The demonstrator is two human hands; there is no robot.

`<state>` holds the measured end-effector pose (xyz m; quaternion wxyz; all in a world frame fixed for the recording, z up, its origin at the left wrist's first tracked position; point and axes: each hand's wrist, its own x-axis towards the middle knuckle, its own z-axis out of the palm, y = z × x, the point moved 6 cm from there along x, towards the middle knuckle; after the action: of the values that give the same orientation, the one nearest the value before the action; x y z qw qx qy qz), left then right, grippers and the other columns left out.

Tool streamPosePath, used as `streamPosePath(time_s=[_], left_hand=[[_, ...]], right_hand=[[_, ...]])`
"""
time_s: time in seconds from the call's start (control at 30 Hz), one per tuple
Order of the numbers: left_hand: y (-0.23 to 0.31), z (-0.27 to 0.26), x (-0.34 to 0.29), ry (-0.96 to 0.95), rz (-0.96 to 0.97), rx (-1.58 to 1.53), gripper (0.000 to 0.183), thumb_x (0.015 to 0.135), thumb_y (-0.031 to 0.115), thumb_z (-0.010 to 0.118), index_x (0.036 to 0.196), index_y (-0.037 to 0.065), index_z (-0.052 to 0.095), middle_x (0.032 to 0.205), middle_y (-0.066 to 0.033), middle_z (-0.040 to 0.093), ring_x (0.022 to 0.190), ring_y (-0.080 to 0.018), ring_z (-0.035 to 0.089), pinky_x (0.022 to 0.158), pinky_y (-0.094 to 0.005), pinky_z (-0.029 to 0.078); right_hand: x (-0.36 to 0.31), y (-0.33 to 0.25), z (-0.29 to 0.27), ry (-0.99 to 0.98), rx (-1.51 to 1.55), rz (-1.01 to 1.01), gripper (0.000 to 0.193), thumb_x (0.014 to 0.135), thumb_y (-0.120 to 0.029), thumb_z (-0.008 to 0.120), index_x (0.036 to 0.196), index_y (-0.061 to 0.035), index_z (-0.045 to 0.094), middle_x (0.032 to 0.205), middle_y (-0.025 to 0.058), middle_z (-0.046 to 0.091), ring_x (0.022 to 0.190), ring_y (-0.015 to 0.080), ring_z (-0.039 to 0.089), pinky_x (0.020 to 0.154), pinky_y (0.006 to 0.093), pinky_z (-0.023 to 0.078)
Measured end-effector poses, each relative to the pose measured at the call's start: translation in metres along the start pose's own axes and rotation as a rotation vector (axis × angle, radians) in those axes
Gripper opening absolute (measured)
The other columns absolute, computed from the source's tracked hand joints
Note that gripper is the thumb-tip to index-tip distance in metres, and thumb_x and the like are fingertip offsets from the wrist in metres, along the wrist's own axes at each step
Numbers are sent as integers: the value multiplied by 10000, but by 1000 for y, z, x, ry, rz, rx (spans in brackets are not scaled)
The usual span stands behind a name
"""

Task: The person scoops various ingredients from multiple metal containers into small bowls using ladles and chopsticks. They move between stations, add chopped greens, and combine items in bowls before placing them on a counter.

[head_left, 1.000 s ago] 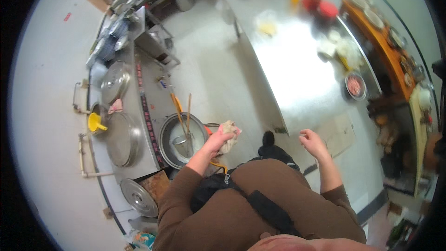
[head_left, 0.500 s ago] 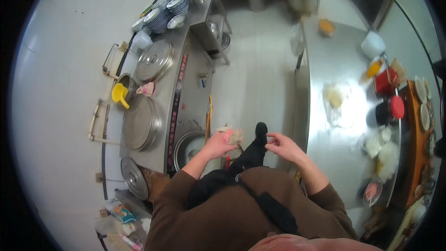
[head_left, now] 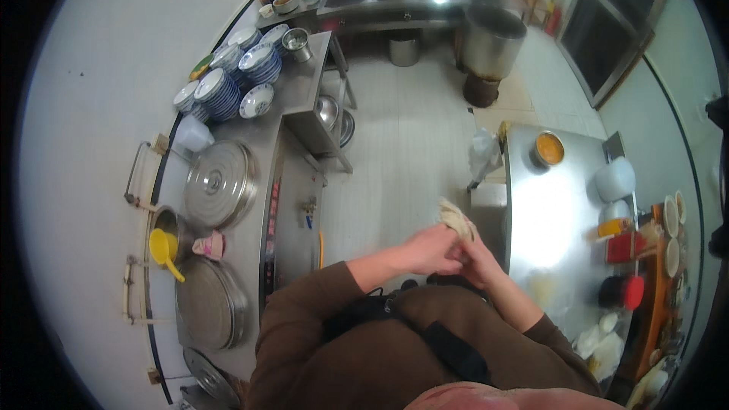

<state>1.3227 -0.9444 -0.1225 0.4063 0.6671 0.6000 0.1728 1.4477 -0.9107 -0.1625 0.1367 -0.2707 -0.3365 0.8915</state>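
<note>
Holding pale cloth (head_left: pixel 454 218) out in front of brown top (head_left: pixel 342 364), with left hand (head_left: pixel 429 250) and right hand (head_left: pixel 480 260) touching. Fingers of both bent in, bunched close together. Cloth poking up past fingers, on side far from body. Rather small and blurry there: cannot tell which fingers clamp on cloth. Near right hand, shiny metal table (head_left: pixel 558 216). Well apart on left, big round lid (head_left: pixel 203 201), pink rag (head_left: pixel 210 246) and yellow scoop (head_left: pixel 160 247).
</note>
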Motion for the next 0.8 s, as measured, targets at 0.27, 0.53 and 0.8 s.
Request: streamPosePath(time_s=[0.27,0.53,0.8], left_hand=[[-87,-146,129,97,78,-79,554,906,322,714,1375,60,577,1315,-182,605,1211,-347,600,1023,-428,495],[-327,-252,59,810,-759,-742,413,979,283,653,1318,51,614,1119,-77,694,1008,-199,662,888,-355,543],[-485,-254,43,1038,-1087,-1260,241,979,264,621,1127,74,628,949,-52,662,838,-176,661,685,-340,556]], right_hand=[[217,-120,-99,87,283,66,326,1036,-184,531,1320,-24,538,1161,159,684,956,248,717,788,373,617],[433,-230,-144,142,77,170,162,945,-105,662,1046,9,606,648,80,655,486,212,624,541,362,576],[646,-300,-183,186,-55,139,231,1023,-281,598,1009,-51,593,593,43,580,465,184,547,560,378,549]])
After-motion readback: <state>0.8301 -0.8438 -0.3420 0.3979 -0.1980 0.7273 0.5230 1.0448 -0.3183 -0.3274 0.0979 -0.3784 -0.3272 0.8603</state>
